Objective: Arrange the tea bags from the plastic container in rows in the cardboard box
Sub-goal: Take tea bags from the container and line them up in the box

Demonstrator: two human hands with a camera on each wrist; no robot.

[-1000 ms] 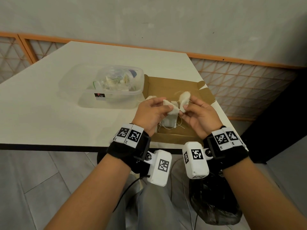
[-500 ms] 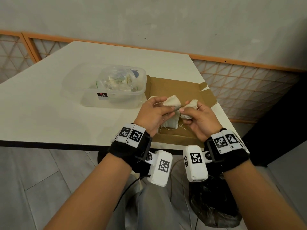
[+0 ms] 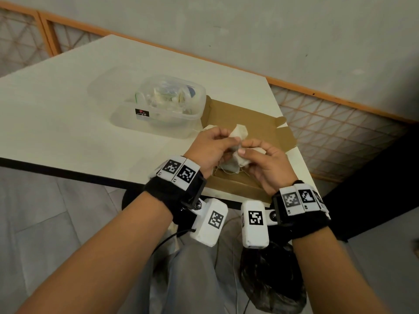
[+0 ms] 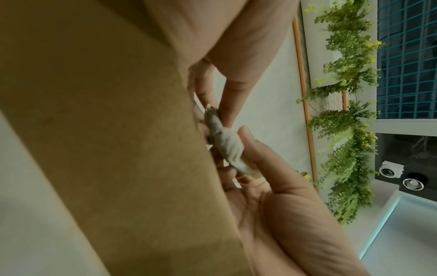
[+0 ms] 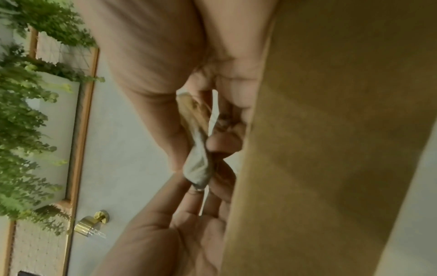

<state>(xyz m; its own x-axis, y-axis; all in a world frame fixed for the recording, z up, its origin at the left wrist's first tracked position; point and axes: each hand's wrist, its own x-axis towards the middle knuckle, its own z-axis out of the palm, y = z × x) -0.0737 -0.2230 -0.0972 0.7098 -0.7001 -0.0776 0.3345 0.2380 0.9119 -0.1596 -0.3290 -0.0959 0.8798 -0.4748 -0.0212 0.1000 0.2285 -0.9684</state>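
Observation:
Both hands work close together just above the front of the open cardboard box [image 3: 254,118]. My left hand [image 3: 229,139] pinches a pale tea bag [image 3: 239,132] that sticks up past its fingers, seen edge-on in the left wrist view as the tea bag [image 4: 228,147]. My right hand [image 3: 246,151] grips a second crumpled tea bag [image 3: 243,161] under its thumb, the same tea bag [image 5: 198,164] in the right wrist view. Another tea bag [image 3: 227,168] with loose strings lies on the box floor under the hands. The clear plastic container [image 3: 192,114] holds several more.
The box lies at the right front corner of the white table [image 3: 68,109], with the container touching its left side. The box's flaps [image 3: 286,138] open to the right. A dark bag [image 3: 272,282] sits on the floor below the table edge.
The right hand has brought its tea bag down from fingertip height into its grip under the thumb. The left hand's bag now stands higher. The hands have closed together.

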